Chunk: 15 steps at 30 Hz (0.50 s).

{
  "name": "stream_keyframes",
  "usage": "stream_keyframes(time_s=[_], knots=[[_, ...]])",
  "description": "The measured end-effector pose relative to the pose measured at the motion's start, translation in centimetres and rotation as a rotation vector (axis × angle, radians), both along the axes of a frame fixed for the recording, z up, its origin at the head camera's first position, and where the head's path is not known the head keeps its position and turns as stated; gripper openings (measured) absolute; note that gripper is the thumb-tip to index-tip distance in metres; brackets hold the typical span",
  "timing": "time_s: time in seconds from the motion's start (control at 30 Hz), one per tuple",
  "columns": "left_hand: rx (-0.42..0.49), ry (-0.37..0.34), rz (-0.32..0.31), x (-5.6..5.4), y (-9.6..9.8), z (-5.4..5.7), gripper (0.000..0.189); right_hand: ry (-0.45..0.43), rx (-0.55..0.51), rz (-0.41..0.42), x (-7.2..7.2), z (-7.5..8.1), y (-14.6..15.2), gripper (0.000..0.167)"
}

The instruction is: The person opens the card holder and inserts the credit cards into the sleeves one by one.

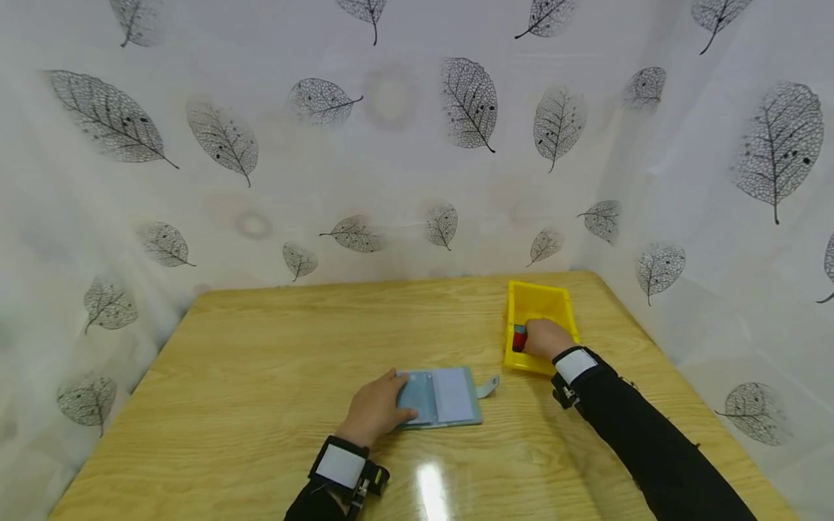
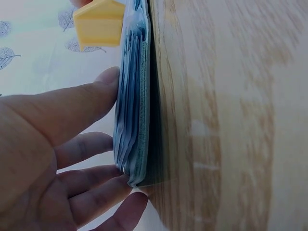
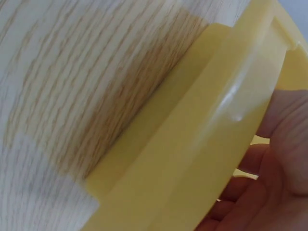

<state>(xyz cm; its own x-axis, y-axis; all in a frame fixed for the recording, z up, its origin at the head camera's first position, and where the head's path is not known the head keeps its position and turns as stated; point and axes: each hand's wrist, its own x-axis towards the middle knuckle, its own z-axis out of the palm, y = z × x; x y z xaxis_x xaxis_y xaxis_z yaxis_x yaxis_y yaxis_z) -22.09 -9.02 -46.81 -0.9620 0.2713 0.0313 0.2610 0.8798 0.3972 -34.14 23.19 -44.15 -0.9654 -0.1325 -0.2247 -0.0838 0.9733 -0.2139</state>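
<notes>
Yellow bin (image 1: 531,363): right hand (image 1: 549,338) sits inside by red-and-blue item (image 1: 518,340), grip indeterminate. Left of bin: unfolded blue card holder (image 1: 446,396); left hand (image 1: 374,409) touches its edge, fingers loose.

Your booklet (image 1: 415,394) is light blue with a whitish page (image 1: 454,394), your bin (image 1: 531,364) yellow, your worktop (image 1: 260,362) tan wood-grain, your white curtain (image 1: 404,159) dark-leaf-printed.

1. White backdrop (image 1: 404,174) across far side, continuing along left and right; some soft folds.
2. Dark skeleton-leaf prints (image 1: 468,105) scattered all over it, plus faint beige rings (image 1: 391,98).
3. Light wood-grain table (image 1: 293,340), far edge by backdrop.
4. Bright glare (image 1: 431,492) on tabletop, near side, roughly middle.
</notes>
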Motion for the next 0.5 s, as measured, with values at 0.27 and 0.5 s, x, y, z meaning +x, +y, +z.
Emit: stream_keyframes(time_s=[0.27, 0.5], knots=[[0.01, -0.014, 0.006, 0.03, -0.08, 0.26, 0.064, -0.073, 0.028, -0.017, -0.56, -0.08, 0.17, 0.022], [0.028, -0.006, 0.001, 0.23, -0.15, 0.16, 0.064, -0.096, 0.022, -0.038, -0.21, 0.0, 0.25, 0.02]])
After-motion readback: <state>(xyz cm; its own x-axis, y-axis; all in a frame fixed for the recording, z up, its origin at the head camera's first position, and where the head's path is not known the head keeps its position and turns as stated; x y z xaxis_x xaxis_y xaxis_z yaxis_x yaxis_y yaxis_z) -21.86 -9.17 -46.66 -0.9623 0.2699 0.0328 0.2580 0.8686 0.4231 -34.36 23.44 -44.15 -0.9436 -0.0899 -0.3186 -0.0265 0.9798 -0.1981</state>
